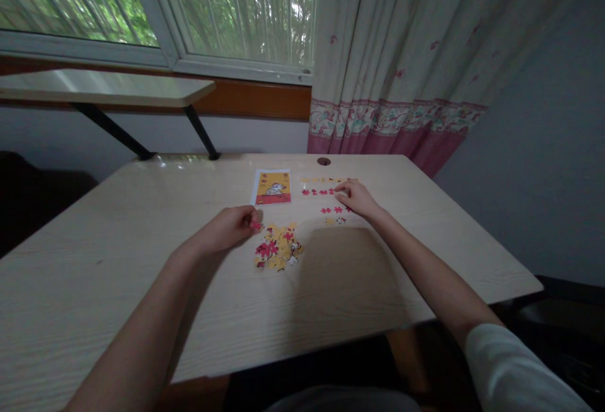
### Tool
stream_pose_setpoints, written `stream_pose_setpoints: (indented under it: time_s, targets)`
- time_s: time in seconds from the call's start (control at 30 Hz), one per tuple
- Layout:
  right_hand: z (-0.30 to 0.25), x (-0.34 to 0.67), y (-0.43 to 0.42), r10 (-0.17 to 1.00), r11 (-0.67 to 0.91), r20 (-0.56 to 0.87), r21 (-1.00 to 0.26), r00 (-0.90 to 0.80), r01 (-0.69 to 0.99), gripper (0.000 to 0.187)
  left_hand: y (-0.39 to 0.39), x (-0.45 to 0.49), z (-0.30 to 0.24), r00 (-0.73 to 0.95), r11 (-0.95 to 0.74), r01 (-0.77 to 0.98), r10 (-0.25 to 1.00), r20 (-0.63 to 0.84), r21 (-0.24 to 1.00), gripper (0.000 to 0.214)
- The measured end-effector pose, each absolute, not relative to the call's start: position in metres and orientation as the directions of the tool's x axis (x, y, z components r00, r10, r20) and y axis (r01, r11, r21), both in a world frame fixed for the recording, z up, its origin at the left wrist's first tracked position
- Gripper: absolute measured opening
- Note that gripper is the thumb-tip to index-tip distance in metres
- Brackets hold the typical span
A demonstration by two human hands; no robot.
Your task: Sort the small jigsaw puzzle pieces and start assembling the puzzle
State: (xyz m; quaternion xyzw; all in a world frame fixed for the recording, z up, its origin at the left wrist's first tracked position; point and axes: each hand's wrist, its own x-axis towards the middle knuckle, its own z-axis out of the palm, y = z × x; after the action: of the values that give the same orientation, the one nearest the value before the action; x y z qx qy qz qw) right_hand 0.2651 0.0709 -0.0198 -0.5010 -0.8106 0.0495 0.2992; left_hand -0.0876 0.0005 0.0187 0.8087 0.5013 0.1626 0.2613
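My left hand (234, 224) is closed in a pinch on a red puzzle piece (256, 225), just beyond the upper left of a loose heap of yellow, red and white puzzle pieces (280, 253). Over on the right, my right hand (358, 198) has its fingertips down on a red puzzle piece (331, 191) at the end of a row of red pieces (314, 192). Behind that row runs a line of yellow pieces (324, 179). Nearer me lie a short red row (329, 210), partly under my right wrist, and a few yellow and white pieces (335, 220).
A picture card (273, 188) with a white animal on yellow and red lies behind the heap. The wooden table (227, 317) has a cable hole (324, 161) at its back edge. A raised shelf (108, 87) stands back left; a curtain (378, 72) hangs behind.
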Motion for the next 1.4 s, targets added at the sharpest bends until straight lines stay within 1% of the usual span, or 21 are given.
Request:
stream_pose_setpoints:
  time_s: [0.1,0.17,0.23,0.33,0.43,0.5,0.7,0.8,0.87,0.97,1.03,1.1,1.17,1.23,1.3,1.4]
  targets:
    - [-0.009,0.256,0.056,0.824,0.519,0.467,-0.398,-0.320,0.757,0.013,-0.003,-0.079,0.026,0.360,-0.288,0.661,0.932,0.043,0.693,0.019]
    - [0.000,0.245,0.044,0.795,0.567,0.497,-0.404,-0.349,0.718,0.013,-0.006,-0.071,0.032,0.275,-0.247,0.542,0.955,0.108,0.803,0.022]
    - [0.007,0.231,0.032,0.747,0.636,0.527,-0.387,-0.406,0.668,0.013,-0.008,-0.061,0.034,0.243,-0.198,0.403,0.965,0.104,0.893,0.023]
    - [0.011,0.208,0.014,0.663,0.721,0.571,-0.311,-0.485,0.619,0.012,-0.011,-0.047,0.032,0.197,-0.085,0.242,0.980,0.036,0.967,0.025]
    - [0.009,0.191,-0.002,0.593,0.774,0.606,-0.247,-0.530,0.583,0.014,-0.015,-0.034,0.023,0.210,0.014,0.157,0.976,-0.047,0.987,0.025]
    - [0.009,0.185,-0.009,0.568,0.793,0.610,-0.225,-0.552,0.567,0.016,-0.017,-0.029,0.017,0.243,0.023,0.116,0.969,-0.051,0.993,0.024]
    - [0.009,0.181,-0.015,0.569,0.792,0.578,-0.194,-0.585,0.579,0.017,-0.018,-0.026,0.007,0.316,-0.002,0.136,0.948,-0.041,0.991,0.023]
    - [0.009,0.181,-0.015,0.557,0.796,0.584,-0.172,-0.590,0.581,0.018,-0.017,-0.026,0.009,0.354,0.010,0.104,0.934,-0.046,0.995,0.023]
    - [0.009,0.182,-0.013,0.551,0.796,0.595,-0.165,-0.585,0.582,0.018,-0.017,-0.026,0.011,0.342,0.002,0.090,0.939,-0.032,0.996,0.021]
    - [0.010,0.192,-0.005,0.558,0.770,0.653,-0.179,-0.512,0.612,0.019,-0.015,-0.030,0.013,0.226,-0.050,0.143,0.974,0.016,0.988,0.019]
    - [0.010,0.203,0.004,0.569,0.738,0.704,-0.209,-0.425,0.641,0.018,-0.014,-0.035,0.013,0.130,-0.103,0.263,0.989,0.071,0.959,0.019]
    - [0.009,0.215,0.012,0.575,0.713,0.741,-0.246,-0.347,0.657,0.018,-0.012,-0.042,0.012,0.098,-0.179,0.441,0.984,0.152,0.879,0.018]
    - [0.009,0.226,0.018,0.577,0.697,0.761,-0.268,-0.297,0.665,0.017,-0.011,-0.050,0.012,0.150,-0.264,0.614,0.964,0.218,0.744,0.016]
    - [0.009,0.233,0.020,0.571,0.694,0.770,-0.268,-0.285,0.668,0.016,-0.009,-0.056,0.013,0.194,-0.311,0.713,0.949,0.250,0.629,0.018]
    - [0.010,0.235,0.020,0.555,0.706,0.778,-0.253,-0.295,0.661,0.017,-0.007,-0.060,0.013,0.220,-0.331,0.760,0.941,0.258,0.559,0.020]
    - [0.010,0.233,0.019,0.531,0.725,0.784,-0.224,-0.322,0.652,0.017,-0.005,-0.063,0.014,0.256,-0.352,0.788,0.934,0.251,0.505,0.021]
